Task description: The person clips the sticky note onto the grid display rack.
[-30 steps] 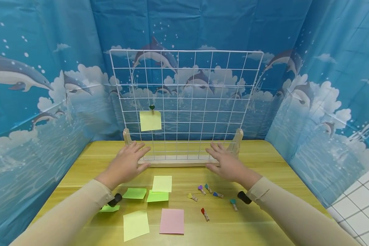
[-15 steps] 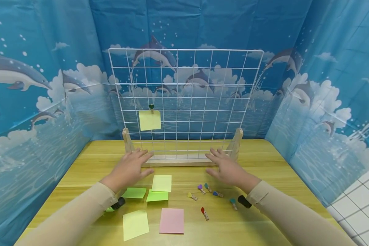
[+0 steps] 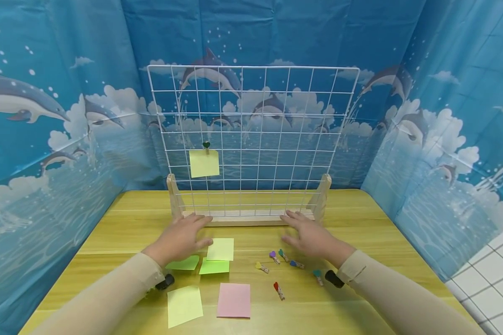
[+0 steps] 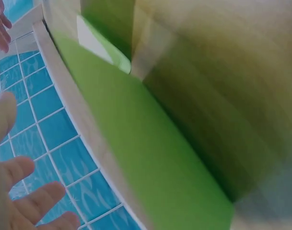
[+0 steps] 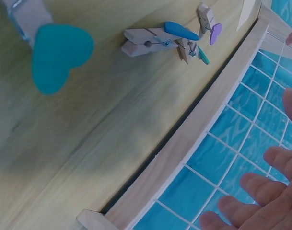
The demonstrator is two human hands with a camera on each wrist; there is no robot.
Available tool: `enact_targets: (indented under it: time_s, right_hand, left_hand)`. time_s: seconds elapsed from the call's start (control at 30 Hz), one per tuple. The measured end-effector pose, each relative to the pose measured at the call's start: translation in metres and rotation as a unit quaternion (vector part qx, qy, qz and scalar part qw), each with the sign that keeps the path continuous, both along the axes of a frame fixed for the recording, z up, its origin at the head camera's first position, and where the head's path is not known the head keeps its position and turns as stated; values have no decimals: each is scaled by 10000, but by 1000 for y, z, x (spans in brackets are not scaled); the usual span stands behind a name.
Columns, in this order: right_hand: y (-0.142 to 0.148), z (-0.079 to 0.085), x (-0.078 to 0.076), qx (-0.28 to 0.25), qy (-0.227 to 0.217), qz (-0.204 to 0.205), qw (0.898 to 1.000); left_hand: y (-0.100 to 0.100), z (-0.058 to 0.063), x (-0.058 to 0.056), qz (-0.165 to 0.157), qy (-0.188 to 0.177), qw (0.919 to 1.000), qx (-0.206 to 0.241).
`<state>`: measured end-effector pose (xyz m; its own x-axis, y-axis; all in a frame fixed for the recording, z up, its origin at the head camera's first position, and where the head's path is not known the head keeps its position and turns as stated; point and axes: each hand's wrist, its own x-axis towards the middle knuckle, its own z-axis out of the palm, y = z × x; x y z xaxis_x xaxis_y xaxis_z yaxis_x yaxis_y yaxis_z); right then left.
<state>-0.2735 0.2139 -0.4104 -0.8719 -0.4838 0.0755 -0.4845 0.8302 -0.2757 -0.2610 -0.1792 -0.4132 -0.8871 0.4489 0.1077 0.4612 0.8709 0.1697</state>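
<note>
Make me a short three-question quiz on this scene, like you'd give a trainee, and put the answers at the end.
1. Multiple choice: what colour is the note clipped to the wire grid? A pink, B yellow, C blue.
2. Count: how many clothespins lie on the table?
3. Position: which hand is nearer to those clothespins?

Key:
1. B, yellow.
2. Six: one yellow, one purple, one blue, one red and two teal-green.
3. The right hand.
</note>
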Motion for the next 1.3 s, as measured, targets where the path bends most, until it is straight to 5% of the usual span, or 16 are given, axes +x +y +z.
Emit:
enact_targets:
  time_s: [1.07, 1.3]
  right_hand:
    - [13, -17, 14, 153, -251, 24, 9996]
    - [16, -20, 15, 192, -144, 388, 9990]
  left_hand:
    - [1, -29, -3, 254, -892, 9956, 126]
    - [0, -38, -6, 219, -925, 9953, 161]
